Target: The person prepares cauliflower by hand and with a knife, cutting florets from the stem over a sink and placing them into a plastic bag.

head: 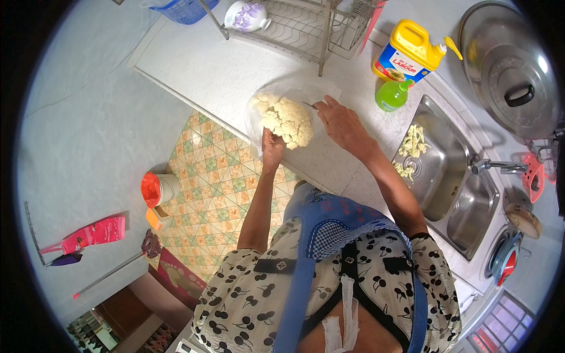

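Observation:
A large head of cauliflower (289, 121) is held up above the white countertop (190, 73). My left hand (273, 150) grips it from below, near its stem side, which is mostly hidden. Around and behind the cauliflower lies a clear plastic bag (324, 84), spread over the counter's edge. To the right, my right hand (343, 125) is closed on a small knife (310, 105); only a short dark piece of its blade shows. The blade points toward the cauliflower, apart from it.
Cut cauliflower pieces (414, 142) lie in the steel double sink (441, 194) on the right. A green pump bottle (392, 95) and a yellow detergent jug (404, 50) stand beside it. A metal dish rack (293, 28) holds a bowl (248, 16). A lined bin (165, 189) stands on the floor.

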`<action>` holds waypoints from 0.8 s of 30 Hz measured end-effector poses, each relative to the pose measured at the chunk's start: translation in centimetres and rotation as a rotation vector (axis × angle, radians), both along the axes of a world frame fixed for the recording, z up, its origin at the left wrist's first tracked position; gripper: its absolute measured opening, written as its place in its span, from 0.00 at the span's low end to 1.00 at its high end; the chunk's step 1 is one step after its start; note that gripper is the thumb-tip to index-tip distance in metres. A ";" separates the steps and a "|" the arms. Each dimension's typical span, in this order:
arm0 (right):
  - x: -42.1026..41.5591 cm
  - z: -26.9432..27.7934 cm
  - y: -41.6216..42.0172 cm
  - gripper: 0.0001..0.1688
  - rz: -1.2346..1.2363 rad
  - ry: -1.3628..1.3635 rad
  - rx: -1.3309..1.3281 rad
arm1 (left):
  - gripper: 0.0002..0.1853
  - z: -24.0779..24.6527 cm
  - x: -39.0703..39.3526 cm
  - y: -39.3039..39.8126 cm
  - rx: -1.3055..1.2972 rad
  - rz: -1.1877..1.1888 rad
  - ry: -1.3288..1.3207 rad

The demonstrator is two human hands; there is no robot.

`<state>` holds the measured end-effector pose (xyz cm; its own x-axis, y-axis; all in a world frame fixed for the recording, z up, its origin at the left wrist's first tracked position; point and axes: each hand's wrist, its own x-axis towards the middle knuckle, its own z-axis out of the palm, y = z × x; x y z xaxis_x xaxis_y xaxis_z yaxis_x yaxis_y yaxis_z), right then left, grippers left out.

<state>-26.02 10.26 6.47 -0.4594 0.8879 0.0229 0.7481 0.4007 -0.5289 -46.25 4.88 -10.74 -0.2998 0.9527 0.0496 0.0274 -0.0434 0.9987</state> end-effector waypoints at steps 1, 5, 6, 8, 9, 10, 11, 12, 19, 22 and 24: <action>0.0 0.1 0.0 0.16 0.003 0.003 0.000 | 0.15 -1.0 -0.5 0.1 -0.014 0.003 0.008; 0.3 0.4 0.0 0.15 0.004 0.010 0.016 | 0.11 0.2 0.4 0.4 0.007 0.035 0.030; 0.2 0.4 0.1 0.15 0.008 0.010 0.014 | 0.12 0.1 0.3 0.4 0.014 0.039 0.010; 0.0 0.6 0.2 0.15 0.020 0.002 -0.003 | 0.12 -0.3 0.1 0.4 0.027 0.048 -0.032; 0.0 0.6 0.2 0.15 0.027 -0.008 -0.017 | 0.12 0.4 0.3 0.4 -0.001 0.060 -0.024; 0.0 0.6 0.3 0.15 0.035 -0.018 -0.032 | 0.12 1.0 0.5 0.3 -0.029 0.073 -0.017; 0.0 0.4 0.3 0.15 0.027 -0.030 -0.023 | 0.12 1.5 0.8 0.2 -0.058 0.087 -0.009; -0.2 0.0 0.2 0.15 0.024 -0.036 -0.014 | 0.12 1.6 0.8 0.2 -0.096 0.098 -0.009; -0.6 0.6 -0.5 0.16 -0.056 0.113 -0.007 | 0.11 2.0 0.6 0.0 -0.197 0.115 0.098; -0.9 2.1 -1.4 0.16 -0.080 0.167 0.027 | 0.09 3.3 0.6 0.0 -0.227 0.061 0.123; -1.0 2.0 -1.8 0.15 -0.101 0.221 0.121 | 0.08 4.4 1.0 0.0 -0.196 0.069 0.068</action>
<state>-27.05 8.45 8.45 -0.3405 0.9138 0.2216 0.6591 0.4000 -0.6369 -45.26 4.89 -6.35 -0.3671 0.9234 -0.1118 0.0910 0.1553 0.9837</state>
